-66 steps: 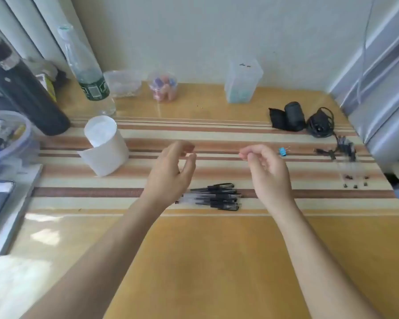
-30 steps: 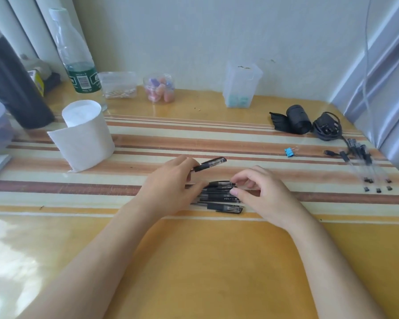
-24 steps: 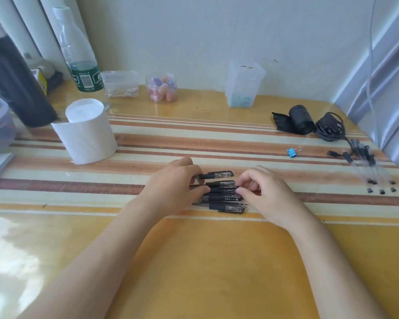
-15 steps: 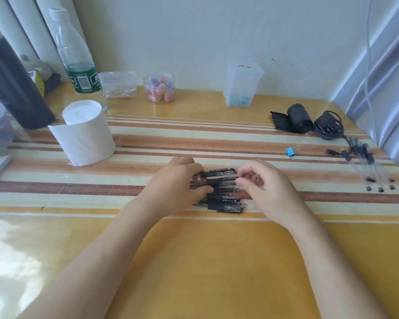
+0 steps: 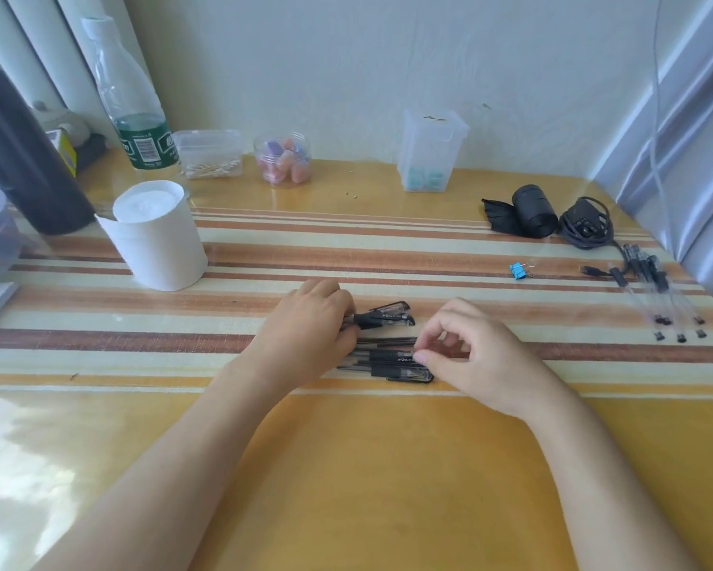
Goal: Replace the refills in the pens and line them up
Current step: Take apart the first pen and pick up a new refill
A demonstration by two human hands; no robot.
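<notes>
here, mid-frame on the striped tabletop [image 5: 387, 467], the left hand [image 5: 309, 331] has its grip curled round one black pen [image 5: 387, 317], just above the pile of pens [image 5: 391, 362]. the right hand [image 5: 484, 358] is curled, its thumb tip [image 5: 421, 357] touching a cap in the pile; whether that grip pinches anything, i cannot tell. spare refills [image 5: 659, 298] lie at far right.
</notes>
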